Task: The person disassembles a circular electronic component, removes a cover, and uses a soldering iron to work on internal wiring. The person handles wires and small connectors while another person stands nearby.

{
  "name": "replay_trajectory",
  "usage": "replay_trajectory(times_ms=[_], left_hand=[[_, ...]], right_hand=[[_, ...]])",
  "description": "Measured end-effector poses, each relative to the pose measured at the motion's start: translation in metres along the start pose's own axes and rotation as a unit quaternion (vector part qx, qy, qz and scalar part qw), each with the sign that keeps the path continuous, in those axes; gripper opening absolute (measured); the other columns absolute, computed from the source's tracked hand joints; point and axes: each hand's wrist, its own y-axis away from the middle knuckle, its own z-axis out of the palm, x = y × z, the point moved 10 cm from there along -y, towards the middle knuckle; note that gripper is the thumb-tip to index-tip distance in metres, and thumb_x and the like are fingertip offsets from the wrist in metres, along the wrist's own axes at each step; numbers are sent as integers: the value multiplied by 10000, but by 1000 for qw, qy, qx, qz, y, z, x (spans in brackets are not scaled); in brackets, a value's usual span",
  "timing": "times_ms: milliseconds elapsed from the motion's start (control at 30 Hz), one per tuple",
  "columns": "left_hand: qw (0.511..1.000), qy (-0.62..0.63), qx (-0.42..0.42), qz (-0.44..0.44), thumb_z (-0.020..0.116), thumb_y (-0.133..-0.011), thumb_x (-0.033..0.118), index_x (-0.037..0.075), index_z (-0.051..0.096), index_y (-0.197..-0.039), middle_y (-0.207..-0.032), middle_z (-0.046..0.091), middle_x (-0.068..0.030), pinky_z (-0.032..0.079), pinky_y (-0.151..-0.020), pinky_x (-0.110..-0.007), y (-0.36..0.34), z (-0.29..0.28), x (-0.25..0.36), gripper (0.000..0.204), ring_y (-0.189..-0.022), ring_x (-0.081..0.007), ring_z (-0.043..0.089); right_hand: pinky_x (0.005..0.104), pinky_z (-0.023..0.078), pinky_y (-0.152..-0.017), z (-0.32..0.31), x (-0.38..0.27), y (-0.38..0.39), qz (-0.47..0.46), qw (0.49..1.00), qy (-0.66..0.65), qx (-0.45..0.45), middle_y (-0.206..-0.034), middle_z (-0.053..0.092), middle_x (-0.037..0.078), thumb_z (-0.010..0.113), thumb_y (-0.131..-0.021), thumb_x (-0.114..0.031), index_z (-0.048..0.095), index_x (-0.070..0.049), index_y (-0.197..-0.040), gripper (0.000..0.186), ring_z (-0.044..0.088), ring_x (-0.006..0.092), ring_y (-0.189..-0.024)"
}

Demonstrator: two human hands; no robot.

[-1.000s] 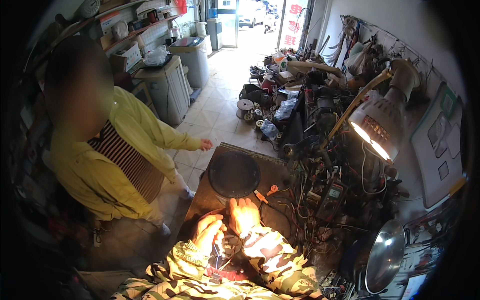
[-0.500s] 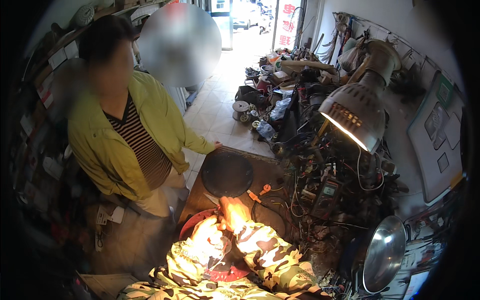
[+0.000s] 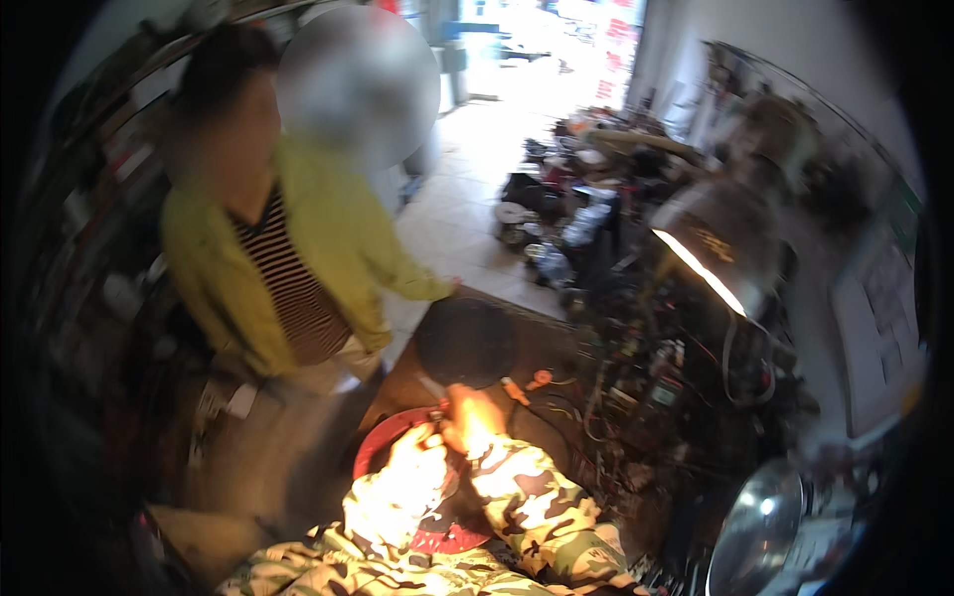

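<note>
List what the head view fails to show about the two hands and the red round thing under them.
- Left hand and right hand: washed out by lamp glare, grip unreadable.
- Red round object: mostly hidden by hands and camouflage sleeves.
- Small tools beside the dark disc: motion-blurred.

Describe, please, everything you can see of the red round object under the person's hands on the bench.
The red round object lies flat on the brown workbench, in front of a black disc. Only its red rim shows, at the upper left and again at the lower edge. Both hands, the left hand and the right hand, lie over its middle under bright lamp light. Its material cannot be told through the blur.
</note>
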Motion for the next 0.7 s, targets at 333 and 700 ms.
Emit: replay_trajectory(times_ms=[333,700], left_hand=[[995,88,-29,34,536,-1019,384,156,506,-818,-510,333,72,296,-367,-225,-8,25,-8,306,-402,-72,333],[994,101,-26,12,481,-1040,396,209,367,-671,-478,275,61,247,-347,-273,-9,26,-22,430,-357,-114,274]], right_hand=[[460,452,-635,7,12,-11,-57,997,-54,10,-681,593,214,694,-694,-254,588,-11,-838,302,600,401,-662],[389,451,-584,11,25,-8,-30,996,-79,-10,-624,576,168,666,-729,-256,626,5,-899,314,567,260,-582]])
